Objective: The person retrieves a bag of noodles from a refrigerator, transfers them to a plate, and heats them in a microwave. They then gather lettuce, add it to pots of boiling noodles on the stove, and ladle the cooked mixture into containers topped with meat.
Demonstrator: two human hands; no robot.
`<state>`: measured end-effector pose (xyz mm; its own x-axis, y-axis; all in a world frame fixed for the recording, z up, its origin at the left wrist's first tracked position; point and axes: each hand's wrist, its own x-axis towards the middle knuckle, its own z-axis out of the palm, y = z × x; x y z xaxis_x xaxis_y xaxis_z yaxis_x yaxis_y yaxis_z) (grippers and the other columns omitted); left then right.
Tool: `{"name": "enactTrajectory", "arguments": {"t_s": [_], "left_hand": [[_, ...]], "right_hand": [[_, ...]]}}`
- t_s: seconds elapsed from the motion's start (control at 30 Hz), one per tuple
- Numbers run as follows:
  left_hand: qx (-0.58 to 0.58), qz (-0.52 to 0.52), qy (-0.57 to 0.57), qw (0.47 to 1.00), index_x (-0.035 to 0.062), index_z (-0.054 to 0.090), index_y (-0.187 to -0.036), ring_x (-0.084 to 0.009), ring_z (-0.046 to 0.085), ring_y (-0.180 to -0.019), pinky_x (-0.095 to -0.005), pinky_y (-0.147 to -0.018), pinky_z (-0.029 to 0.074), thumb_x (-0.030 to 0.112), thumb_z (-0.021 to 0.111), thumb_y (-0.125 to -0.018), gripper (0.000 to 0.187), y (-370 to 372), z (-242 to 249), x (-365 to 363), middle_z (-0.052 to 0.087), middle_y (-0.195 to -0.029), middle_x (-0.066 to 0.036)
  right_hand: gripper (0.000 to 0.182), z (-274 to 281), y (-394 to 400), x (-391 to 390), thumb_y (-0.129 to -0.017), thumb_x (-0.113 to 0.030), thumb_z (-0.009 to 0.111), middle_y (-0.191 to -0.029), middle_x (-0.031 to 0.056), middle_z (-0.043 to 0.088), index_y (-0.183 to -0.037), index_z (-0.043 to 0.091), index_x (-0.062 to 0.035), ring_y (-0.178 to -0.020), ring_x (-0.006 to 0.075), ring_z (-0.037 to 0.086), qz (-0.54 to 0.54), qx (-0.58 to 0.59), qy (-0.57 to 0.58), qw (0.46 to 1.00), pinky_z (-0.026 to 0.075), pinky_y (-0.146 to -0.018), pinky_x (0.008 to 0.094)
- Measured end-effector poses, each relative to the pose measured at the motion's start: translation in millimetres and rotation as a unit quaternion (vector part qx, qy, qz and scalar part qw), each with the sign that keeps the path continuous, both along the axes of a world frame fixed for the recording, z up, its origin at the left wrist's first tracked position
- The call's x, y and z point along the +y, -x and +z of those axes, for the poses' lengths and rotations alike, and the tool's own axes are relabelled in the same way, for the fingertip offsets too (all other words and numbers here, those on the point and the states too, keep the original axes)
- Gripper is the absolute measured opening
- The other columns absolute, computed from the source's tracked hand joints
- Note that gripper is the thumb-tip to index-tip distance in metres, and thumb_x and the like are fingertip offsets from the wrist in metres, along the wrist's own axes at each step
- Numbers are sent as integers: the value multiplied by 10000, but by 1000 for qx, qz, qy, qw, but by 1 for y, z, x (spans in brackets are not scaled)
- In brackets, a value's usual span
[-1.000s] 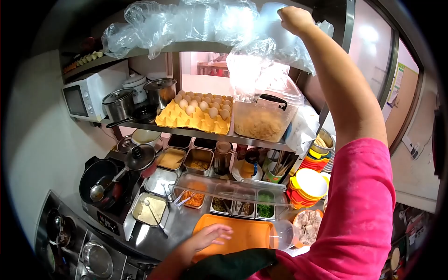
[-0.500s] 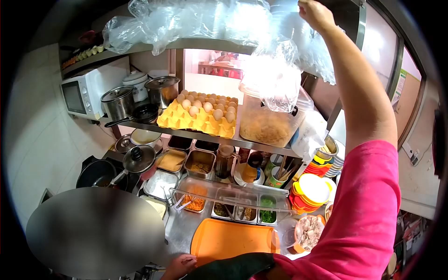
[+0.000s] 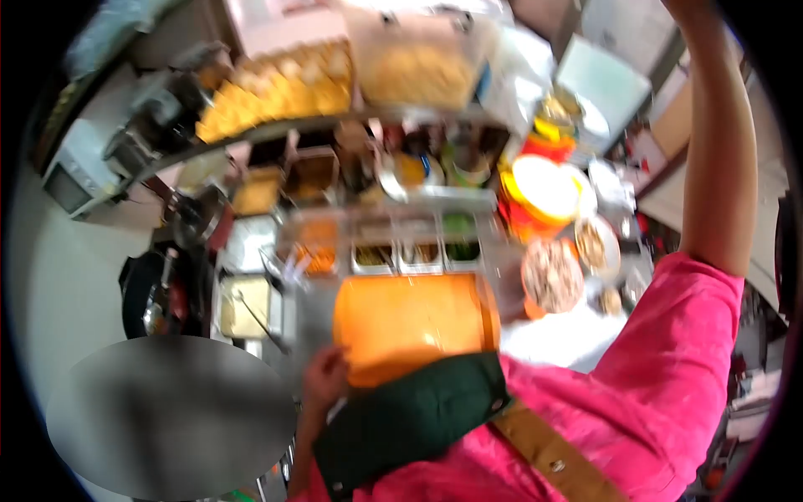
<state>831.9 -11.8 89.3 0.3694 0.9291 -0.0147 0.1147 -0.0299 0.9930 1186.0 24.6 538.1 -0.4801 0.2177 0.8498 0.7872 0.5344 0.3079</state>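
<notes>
My left hand (image 3: 327, 372) is at the left edge of an orange tray (image 3: 410, 314), its fingers smeared by motion. My right arm reaches up along the right side, and the hand lies beyond the top of the picture. Just behind the tray stands a row of small metal containers, with orange shreds (image 3: 318, 258) at the left and chopped greens (image 3: 462, 251) at the right. A bowl of pale, meat-like pieces (image 3: 552, 276) sits to the right of the tray.
A shelf crosses the back, bearing a yellow egg tray (image 3: 251, 109) and a clear tub (image 3: 418, 71). At left are a black pan (image 3: 138, 293) and a rectangular pan of pale yellow food (image 3: 246, 308). Stacked yellow and orange bowls (image 3: 535, 197) stand at right.
The view has tipped down and blurred. My right hand, earlier up by the plastic bags on the top shelf, has left the picture. My left hand remains by the tray's left edge.
</notes>
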Motion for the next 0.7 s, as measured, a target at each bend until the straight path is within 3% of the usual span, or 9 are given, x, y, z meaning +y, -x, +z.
{"name": "enactTrajectory", "arguments": {"t_s": [0.07, 0.1, 0.13, 0.17, 0.3, 0.4, 0.5, 0.6, 0.7], "left_hand": [[-111, -84, 20, 990, 24, 394, -1172, -160, 542, -870, -256, -758, 438, 235, 623, -774, 505, -27, 30, 8, 499, -1105, -99], [-193, -110, -12, 975, 48, 336, -1217, -178, 544, -884, -263, -744, 452, 254, 629, -763, 578, -50, 57, 10, 464, -1147, -106], [-274, -134, -47, 951, 73, 279, -1262, -197, 546, -898, -271, -730, 466, 274, 636, -753, 654, -77, 81, 7, 430, -1190, -113], [-268, -142, -35, 952, 73, 279, -1262, -197, 546, -898, -271, -730, 466, 274, 636, -753, 654, -96, 98, 4, 430, -1190, -113], [-162, -101, 81, 978, 132, 161, -1313, -229, 578, -823, -291, -600, 507, 127, 525, -811, 620, -128, 79, -7, 412, -1199, -149], [-116, -82, 161, 977, 93, 193, -1282, -203, 597, -682, -282, -537, 510, 3, 425, -780, 560, -129, 35, -14, 408, -1177, -160], [46, 20, 244, 968, 46, 281, -1204, -197, 590, -627, -275, -510, 504, 35, 421, -785, 442, -110, -33, -17, 427, -1140, -158], [93, 165, 250, 950, 35, 323, -1138, -190, 579, -560, -264, -463, 489, 51, 425, -777, 375, -97, -81, -8, 476, -1056, -160], [79, 138, 294, 942, 89, 415, -1025, -183, 558, -611, -263, -482, 473, 173, 451, -829, 216, -86, -86, -5, 502, -918, -94]], "right_hand": [[181, -86, -76, -36, -774, -147, 493, -797, 110, 557, -868, 530, 3, -725, 206, 562, 0, 117, 160, 980, 455, -586, 287], [178, -127, -16, -54, -791, -117, 485, -781, 75, 507, -889, 507, 30, -682, 144, 500, -13, 170, 264, 949, 417, -579, 239], [108, -163, -5, -59, -746, -38, 485, -773, 73, 487, -848, 493, -8, -660, 153, 471, 138, 86, 254, 953, 395, -585, 256], [109, -186, -5, -74, -692, 19, 467, -735, 69, 452, -789, 460, -29, -653, 174, 454, 108, 94, 439, 887, 378, -587, 273], [136, -316, -9, -115, -658, -49, 567, -694, 73, 480, -743, 461, -53, -640, 234, 486, 167, 296, 539, 771, 397, -564, 303], [261, -367, -46, -129, -635, -125, 652, -891, 84, 537, -854, 519, -73, -756, 245, 545, -19, 172, 467, 867, 447, -628, 314], [444, -424, -86, -138, -614, -153, 655, -1118, 87, 456, -1035, 528, -94, -854, 263, 544, -214, 16, 516, 829, 476, -665, 325], [203, -448, -100, -135, -621, -107, 584, -785, 53, 503, -825, 591, -99, -727, 233, 523, -208, -27, 498, 842, 456, -592, 336], [119, -429, -74, -143, -594, -65, 612, -683, 59, 512, -703, 565, -75, -629, 249, 522, -90, 65, 436, 893, 439, -545, 332]]}}
